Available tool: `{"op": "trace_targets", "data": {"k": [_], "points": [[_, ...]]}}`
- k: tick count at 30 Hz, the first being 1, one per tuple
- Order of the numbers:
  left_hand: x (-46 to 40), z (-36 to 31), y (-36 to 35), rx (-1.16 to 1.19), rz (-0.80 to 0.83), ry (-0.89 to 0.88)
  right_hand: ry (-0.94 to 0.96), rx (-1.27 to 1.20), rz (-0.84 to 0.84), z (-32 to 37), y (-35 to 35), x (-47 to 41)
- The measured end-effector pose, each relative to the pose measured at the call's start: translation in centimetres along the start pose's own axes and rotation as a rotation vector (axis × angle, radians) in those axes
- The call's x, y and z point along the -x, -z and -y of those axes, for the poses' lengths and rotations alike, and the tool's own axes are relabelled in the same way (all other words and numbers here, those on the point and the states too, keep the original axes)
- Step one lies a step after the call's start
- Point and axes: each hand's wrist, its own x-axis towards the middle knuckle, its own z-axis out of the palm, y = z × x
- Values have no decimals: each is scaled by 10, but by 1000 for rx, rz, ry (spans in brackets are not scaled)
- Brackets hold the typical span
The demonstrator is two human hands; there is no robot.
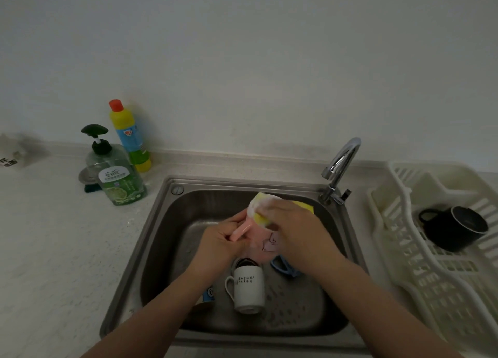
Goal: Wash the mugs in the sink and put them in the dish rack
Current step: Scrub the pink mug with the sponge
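Forearms come in from the bottom edge, both reaching into the sink, so we're mid-wash. Left hand has its grip curled round the handle of a pink mug, held up over the basin. Right hand is pinching a soapy yellow sponge against the mug's rim end, so I'd say this one is being scrubbed, not rinsed yet.

Still waiting down in the basin: a white mug lying below the pink one, something blue just beside it under the right wrist (can't tell if it's a mug), and another partly hidden piece under the left arm.

Done so far: one black mug lying on its side in the dish rack on the right. Faucet doesn't look like it's running. Two soap bottles sit on the tabletop to the left.
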Motion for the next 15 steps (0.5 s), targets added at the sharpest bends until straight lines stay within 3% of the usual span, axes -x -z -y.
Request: {"op": "trace_targets", "data": {"k": [2,6,11,15], "points": [[0,4,3,-8,-14,-4,23,-40,48,5,8,9],[-1,13,5,-17,23,-8,-73,-6,-61,-20,2,14],[-5,15,1,-30,-10,61,-34,-16,168,-8,-1,5],[-4,26,4,-9,30,49,-93,-50,43,-23,-1,15]]}}
